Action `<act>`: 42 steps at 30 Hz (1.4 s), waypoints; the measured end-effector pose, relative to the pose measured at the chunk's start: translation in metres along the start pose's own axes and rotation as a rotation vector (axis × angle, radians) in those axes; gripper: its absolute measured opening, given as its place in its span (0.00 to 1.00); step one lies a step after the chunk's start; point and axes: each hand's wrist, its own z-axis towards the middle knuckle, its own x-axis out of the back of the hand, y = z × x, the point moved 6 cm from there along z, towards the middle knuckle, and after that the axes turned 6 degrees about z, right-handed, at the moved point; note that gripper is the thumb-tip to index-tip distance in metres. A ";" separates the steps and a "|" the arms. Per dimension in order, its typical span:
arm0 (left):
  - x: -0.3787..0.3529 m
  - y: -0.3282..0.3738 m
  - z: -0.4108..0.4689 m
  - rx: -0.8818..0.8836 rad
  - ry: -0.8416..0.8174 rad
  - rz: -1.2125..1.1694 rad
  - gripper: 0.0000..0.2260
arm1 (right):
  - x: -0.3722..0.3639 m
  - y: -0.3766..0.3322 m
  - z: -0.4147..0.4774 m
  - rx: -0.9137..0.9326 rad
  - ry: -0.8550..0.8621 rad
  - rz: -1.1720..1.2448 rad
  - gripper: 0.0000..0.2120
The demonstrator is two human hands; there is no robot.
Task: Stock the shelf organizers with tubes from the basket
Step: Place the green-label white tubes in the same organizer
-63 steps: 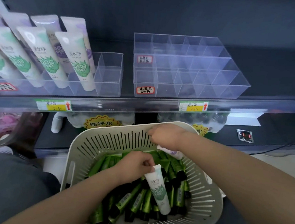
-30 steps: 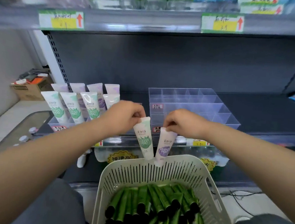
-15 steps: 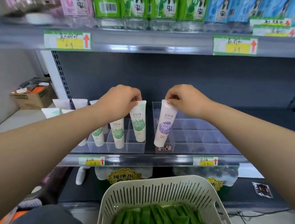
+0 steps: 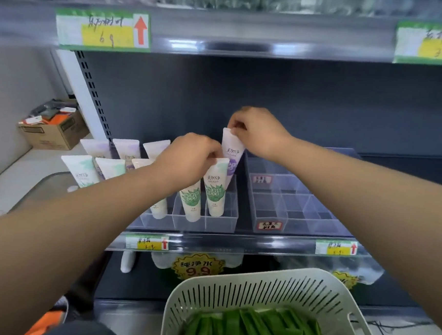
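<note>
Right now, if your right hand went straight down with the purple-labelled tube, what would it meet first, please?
The purple-labelled tube in the right hand would probably enter the rear compartment of the left clear organizer, just behind the green-labelled tube the left hand holds; depth is unclear.

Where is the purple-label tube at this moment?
Head view, centre: the right hand pinches the purple-label tube by its top over the left organizer, at its right end, directly behind the green-label tube that the left hand holds.
</note>
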 end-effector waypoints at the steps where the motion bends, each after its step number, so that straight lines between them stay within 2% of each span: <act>1: -0.002 -0.001 0.001 -0.003 0.006 0.001 0.10 | -0.006 0.000 0.003 0.002 -0.015 -0.008 0.11; 13: -0.017 -0.002 0.002 -0.100 0.040 -0.005 0.11 | -0.052 -0.004 0.017 0.049 -0.148 -0.026 0.10; 22: -0.021 -0.004 0.000 -0.070 0.052 -0.013 0.10 | -0.053 -0.001 0.018 0.015 -0.120 0.018 0.10; 28: -0.019 -0.008 -0.001 -0.033 0.015 0.015 0.10 | -0.046 0.001 0.010 -0.010 -0.116 0.006 0.16; 36: -0.010 0.002 -0.010 0.011 0.010 0.005 0.15 | -0.025 0.005 -0.020 -0.031 -0.068 -0.006 0.15; 42: 0.004 0.034 -0.032 -0.057 0.068 0.016 0.20 | -0.012 0.003 -0.061 -0.021 -0.037 -0.041 0.16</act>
